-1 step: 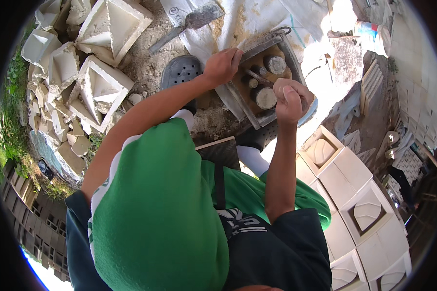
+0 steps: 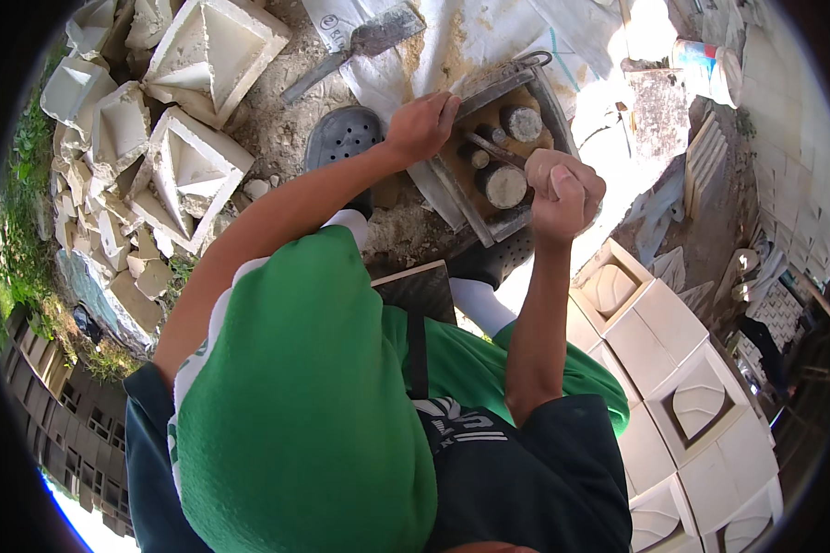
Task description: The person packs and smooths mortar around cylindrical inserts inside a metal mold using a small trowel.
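1. Frame (image 2: 553,109), rectangular, between clogs (image 2: 344,136), at edge of white sheet (image 2: 489,32); round plugs (image 2: 505,187) in brown fill (image 2: 491,117).
2. Right hand (image 2: 564,194) clamped around rod-like tool (image 2: 494,148), over frame.
3. Left hand (image 2: 422,127) curled at left rim, can't tell if gripping.
4. Pale blocks (image 2: 656,334) right.

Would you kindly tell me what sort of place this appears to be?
Probably an outdoor block-casting workshop: neat rows of pale patterned blocks at the right, a heap of pale, partly broken blocks at the left, and a mould-like frame holding round pieces at the top centre.
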Motion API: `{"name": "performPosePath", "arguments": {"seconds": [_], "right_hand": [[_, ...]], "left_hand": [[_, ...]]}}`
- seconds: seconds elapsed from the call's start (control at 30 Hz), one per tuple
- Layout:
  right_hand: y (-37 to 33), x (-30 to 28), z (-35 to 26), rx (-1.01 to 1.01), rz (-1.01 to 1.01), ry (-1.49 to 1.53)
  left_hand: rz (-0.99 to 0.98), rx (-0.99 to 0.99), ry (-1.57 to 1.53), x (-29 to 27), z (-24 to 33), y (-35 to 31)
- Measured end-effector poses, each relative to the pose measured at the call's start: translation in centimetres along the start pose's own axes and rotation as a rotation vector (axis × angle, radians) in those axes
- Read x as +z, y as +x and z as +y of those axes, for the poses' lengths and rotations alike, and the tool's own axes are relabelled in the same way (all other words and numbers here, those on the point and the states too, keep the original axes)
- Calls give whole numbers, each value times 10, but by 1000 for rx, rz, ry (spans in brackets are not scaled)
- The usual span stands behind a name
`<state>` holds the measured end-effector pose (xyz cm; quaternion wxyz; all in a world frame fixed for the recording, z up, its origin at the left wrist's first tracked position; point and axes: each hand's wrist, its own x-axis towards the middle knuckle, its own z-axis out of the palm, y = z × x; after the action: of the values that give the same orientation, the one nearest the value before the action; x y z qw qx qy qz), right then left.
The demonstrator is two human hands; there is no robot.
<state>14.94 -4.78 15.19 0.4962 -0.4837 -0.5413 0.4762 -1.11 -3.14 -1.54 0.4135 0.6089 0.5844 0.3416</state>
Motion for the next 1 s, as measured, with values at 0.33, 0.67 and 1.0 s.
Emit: {"name": "performPosePath", "arguments": {"seconds": [0.33, 0.67, 1.0], "right_hand": [[-15, 4, 9, -66, 172, 14], [13, 11, -42, -91, 292, 243], [26, 34, -52, 7, 641, 240]], "left_hand": [[32, -20, 96, 0, 8, -5], [13, -57, 75, 0, 7, -6], [-11, -51, 78, -2, 5, -5]]}}
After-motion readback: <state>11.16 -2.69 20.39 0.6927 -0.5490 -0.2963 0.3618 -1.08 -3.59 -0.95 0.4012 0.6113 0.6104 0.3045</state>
